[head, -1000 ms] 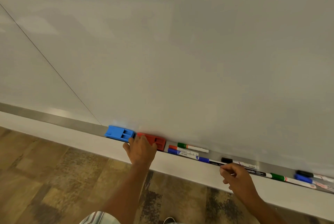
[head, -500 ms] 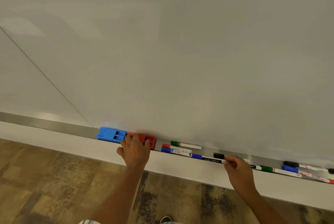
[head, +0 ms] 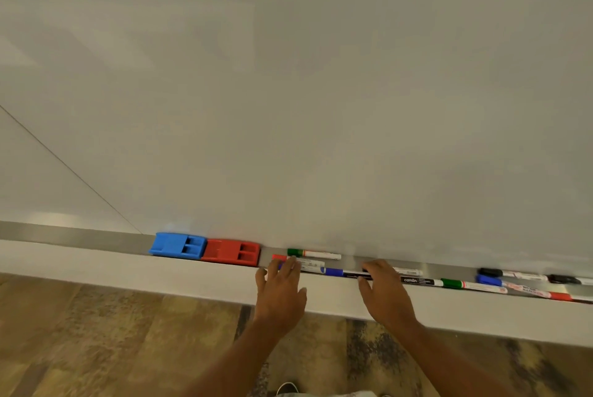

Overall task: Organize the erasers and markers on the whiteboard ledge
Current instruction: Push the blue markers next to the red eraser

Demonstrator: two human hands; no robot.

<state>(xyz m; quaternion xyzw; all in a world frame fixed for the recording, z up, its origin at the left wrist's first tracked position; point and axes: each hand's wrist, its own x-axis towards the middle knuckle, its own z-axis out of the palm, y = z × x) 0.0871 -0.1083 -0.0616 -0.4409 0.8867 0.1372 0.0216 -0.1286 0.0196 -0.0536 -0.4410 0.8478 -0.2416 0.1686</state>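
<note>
Now the left hand [head: 279, 294] has come off the red eraser [head: 231, 251] (which sits flush against the blue eraser [head: 178, 245] at nine o'clock) and lies flat, fingers spread, on the red-capped marker [head: 298, 260]. At three o'clock the right hand [head: 383, 292] rests loosely open, gripping nothing, fingertips on a black marker [head: 417, 280]. More markers [head: 513, 282] crowd the ledge [head: 80, 236] farther right.

On the whiteboard ledge [head: 80, 238], the blue eraser [head: 178, 245] touches the red eraser [head: 231, 252], while the left hand [head: 280, 292] and right hand [head: 383, 289] rest spread-fingered over scattered markers [head: 417, 281].
</note>
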